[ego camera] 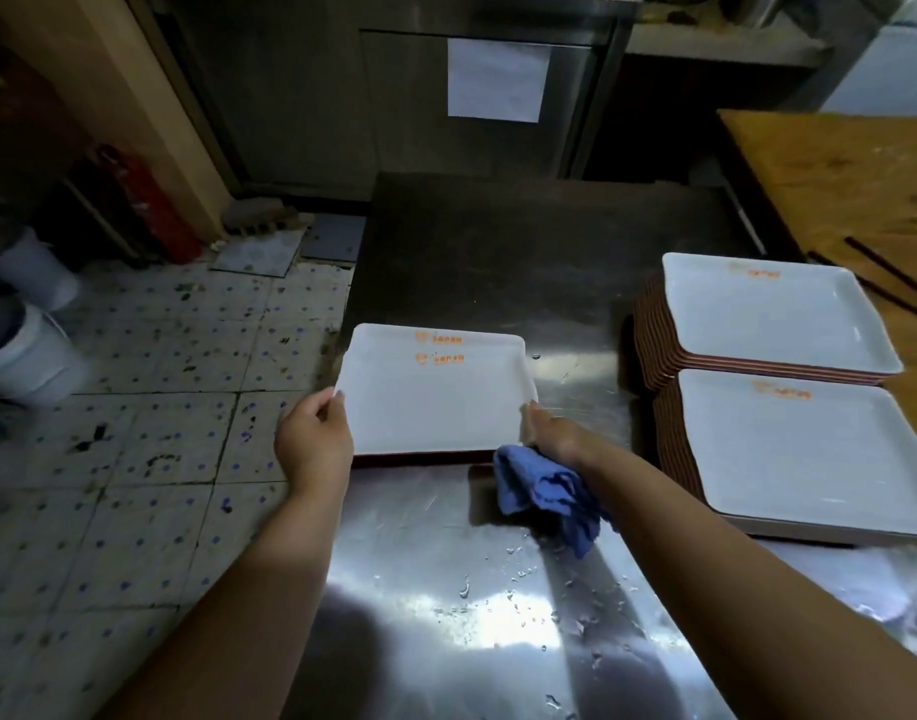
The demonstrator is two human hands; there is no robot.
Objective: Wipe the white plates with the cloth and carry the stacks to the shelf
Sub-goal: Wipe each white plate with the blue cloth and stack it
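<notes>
Standing at a wet steel worktop [498,631], you hold a white rectangular plate [435,402] by both side edges at the worktop's left side. Your left hand [313,441] curls its fingers round the plate's left rim. Your right hand [552,433] pinches the plate's right rim, and a crumpled blue cloth [544,496] hangs bunched under that hand and wrist, its lower end near the worktop surface. A second orange logo shows just past the first, and a dark red edge runs along the near side, so the plate appears to sit on at least one more of its kind. Water droplets lie scattered on the steel just before you.

To your right, two stacks of the same plates rest on the worktop, the near stack [804,459] just beside the far stack [768,314], each showing brown undersides along its left flank. Beyond them, dark chopsticks [893,275] lie on a wooden table [835,179]. To your left, white buckets [30,350] stand on the stained tiled floor [160,407]. Farther back, a white sheet of paper [495,77] hangs on a steel cabinet [394,96].
</notes>
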